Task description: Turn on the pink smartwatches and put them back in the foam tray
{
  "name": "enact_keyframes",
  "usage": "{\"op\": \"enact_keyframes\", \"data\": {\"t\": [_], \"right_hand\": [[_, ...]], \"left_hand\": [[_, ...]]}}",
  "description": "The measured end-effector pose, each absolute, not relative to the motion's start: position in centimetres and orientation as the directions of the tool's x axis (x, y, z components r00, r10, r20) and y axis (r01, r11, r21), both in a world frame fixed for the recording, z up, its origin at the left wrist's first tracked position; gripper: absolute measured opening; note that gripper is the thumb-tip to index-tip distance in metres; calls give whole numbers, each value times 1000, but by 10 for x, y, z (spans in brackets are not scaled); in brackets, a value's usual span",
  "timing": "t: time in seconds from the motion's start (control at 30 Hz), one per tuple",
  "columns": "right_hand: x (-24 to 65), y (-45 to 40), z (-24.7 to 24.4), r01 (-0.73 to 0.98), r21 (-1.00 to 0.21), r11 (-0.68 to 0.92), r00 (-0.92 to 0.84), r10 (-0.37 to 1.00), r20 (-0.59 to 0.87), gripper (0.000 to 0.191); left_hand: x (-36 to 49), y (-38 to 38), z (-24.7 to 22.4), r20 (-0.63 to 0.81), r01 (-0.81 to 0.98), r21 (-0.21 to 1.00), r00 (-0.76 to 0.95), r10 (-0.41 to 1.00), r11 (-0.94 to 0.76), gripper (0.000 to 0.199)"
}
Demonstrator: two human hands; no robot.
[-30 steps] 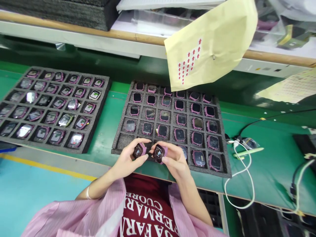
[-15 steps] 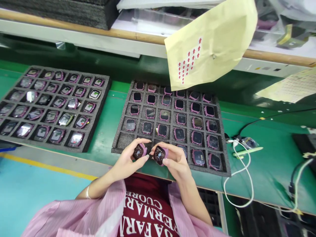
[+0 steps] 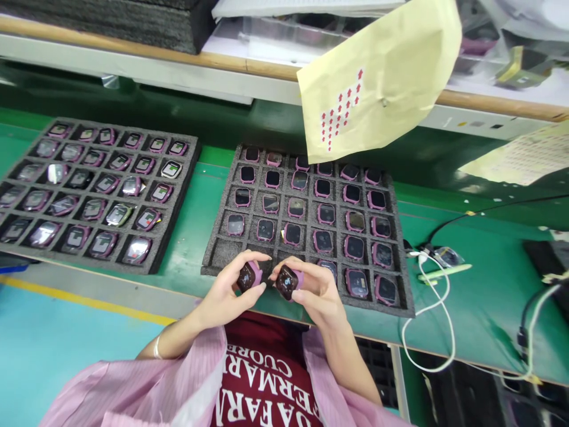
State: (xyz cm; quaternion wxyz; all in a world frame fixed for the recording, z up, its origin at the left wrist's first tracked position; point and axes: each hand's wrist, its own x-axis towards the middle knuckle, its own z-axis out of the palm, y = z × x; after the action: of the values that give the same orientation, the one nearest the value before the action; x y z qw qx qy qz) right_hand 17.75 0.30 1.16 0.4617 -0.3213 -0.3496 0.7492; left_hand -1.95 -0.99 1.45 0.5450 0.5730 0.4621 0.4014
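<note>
My left hand [image 3: 232, 289] grips a purple smartwatch [image 3: 248, 276] between thumb and fingers, its dark screen facing up with small light marks on it. A second purple smartwatch [image 3: 287, 281] is held the same way in my right hand [image 3: 317, 290], also with a lit mark on its dark face. The two watches are close together but apart. Both hands hover over the front edge of a grey foam tray [image 3: 219, 236], whose square compartments hold several purple watches with dark screens. Part of the tray's front row is hidden by my hands.
Another foam tray [image 3: 157, 261] with several watches, many screens lit, lies to the left. A white cable [image 3: 451, 332] loops near a light green pen-like tool [image 3: 448, 273] on the right. A yellow paper sheet [image 3: 377, 89] with red arrows hangs from the shelf [image 3: 267, 66] over the tray's back.
The left watch has shifted slightly leftward and the gap between the two watches is a little wider. Both stay held; the trays look the same.
</note>
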Motion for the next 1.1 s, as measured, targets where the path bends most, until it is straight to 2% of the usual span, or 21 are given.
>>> {"op": "enact_keyframes", "data": {"t": [0.2, 0.3, 0.37, 0.43, 0.5, 0.6, 0.67, 1.1], "right_hand": [[180, 1, 17, -478, -824, -304, -421, 903, -89, 34], [179, 1, 15, -462, -815, -348, -401, 902, -158, 35], [179, 1, 14, -453, -797, -400, -392, 892, -225, 40], [179, 2, 13, -453, -771, -447, -384, 879, -284, 44], [179, 3, 12, -471, -743, -476, -371, 871, -322, 47], [180, 3, 7, -488, -726, -484, -351, 871, -344, 48], [181, 2, 2, -483, -737, -472, -334, 878, -344, 50], [180, -2, -3, -455, -803, -385, -242, 921, -305, 48]], "left_hand": [[-21, -15, 18, 34, 98, 993, 254, 967, -61, 36], [-20, -12, 18, -50, 145, 989, 240, 970, 15, 36], [-18, -8, 14, -145, 140, 983, 222, 964, 116, 45], [-18, -4, 9, -241, 65, 970, 242, 940, 232, 56], [-19, -1, 3, -306, -81, 937, 285, 908, 341, 59], [-21, 3, -4, -356, -280, 853, 306, 883, 440, 47], [-23, 4, -6, -379, -336, 816, 304, 874, 470, 41], [-17, 0, -3, -295, -329, 862, 295, 909, 387, 38]]}}
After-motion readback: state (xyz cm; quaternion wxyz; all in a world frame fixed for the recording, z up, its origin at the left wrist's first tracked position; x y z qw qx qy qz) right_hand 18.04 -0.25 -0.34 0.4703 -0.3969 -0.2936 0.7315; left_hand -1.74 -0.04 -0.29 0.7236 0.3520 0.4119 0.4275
